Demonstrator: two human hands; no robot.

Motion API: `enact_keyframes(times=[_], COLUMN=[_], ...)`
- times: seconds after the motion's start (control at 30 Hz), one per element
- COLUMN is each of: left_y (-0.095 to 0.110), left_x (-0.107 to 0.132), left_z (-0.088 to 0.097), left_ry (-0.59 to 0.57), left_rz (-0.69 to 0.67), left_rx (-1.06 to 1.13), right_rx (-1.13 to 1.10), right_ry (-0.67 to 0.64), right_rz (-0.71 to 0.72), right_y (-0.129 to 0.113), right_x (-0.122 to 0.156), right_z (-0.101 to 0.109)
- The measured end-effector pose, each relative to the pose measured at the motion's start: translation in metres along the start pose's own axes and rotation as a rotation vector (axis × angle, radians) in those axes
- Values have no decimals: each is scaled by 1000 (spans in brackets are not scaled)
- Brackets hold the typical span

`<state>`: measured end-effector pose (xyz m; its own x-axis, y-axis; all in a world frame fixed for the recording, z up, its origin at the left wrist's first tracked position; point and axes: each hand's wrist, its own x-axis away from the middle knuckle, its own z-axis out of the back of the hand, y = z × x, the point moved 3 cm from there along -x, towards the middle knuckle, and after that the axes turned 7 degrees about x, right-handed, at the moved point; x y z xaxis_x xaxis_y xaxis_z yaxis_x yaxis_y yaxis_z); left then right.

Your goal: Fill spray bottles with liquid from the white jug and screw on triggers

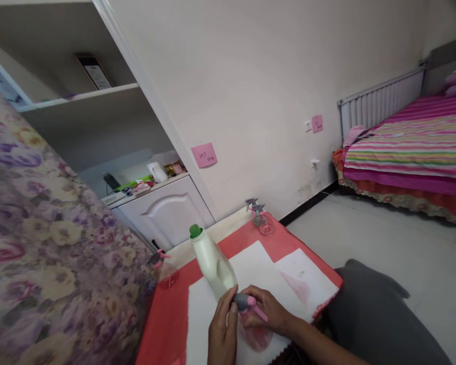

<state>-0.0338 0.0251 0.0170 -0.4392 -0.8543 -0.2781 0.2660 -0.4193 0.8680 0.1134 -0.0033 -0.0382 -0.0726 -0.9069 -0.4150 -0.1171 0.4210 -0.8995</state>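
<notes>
A clear pink-tinted spray bottle (pixel 259 338) with a grey and pink trigger head stands near the table's front edge. My right hand (pixel 269 310) is closed around its neck, just under the head. From the other side, my left hand (pixel 223 324) has its fingers closed at the grey back of the head; part of the grip is hidden. Right behind my hands is a large pale green jug (pixel 213 263), with a green piece in its mouth. White cloths or sheets (pixel 251 263) lie beneath these things on the red tabletop (pixel 167 314).
Two more spray bottles (pixel 266 225) stand at the table's back right corner, and another spray bottle (pixel 167 274) at the left edge. A floral curtain (pixel 61 243) hangs close on the left. Grey seating (pixel 372 314) adjoins the table's right side. Behind are a cabinet (pixel 171 213) and wall.
</notes>
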Motion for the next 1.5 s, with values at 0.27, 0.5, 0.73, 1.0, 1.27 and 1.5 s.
enact_keyframes(times=[0.27,0.5,0.73,1.0,1.27,1.5], left_y=[15,34,37,37,1,-6], left_x=[-5,3,8,-5,-9,-11], left_z=[7,0,-6,1,-15,-16], left_ry=[-24,64,55,186,22,-8], left_rz=[-88,-135,-29,-283,-329,-302], left_rx=[-262,-386,-421,-384,-371,-232], right_rx=[-16,17,118,181,172,170], right_ry=[38,81,156,-87,-89,-4], right_rz=[27,33,25,69,70,25], right_y=[18,15,1,-21,-26,-22], right_x=[3,4,2,-8,-7,-6], right_z=[-3,-4,-11,-5,-6,-9])
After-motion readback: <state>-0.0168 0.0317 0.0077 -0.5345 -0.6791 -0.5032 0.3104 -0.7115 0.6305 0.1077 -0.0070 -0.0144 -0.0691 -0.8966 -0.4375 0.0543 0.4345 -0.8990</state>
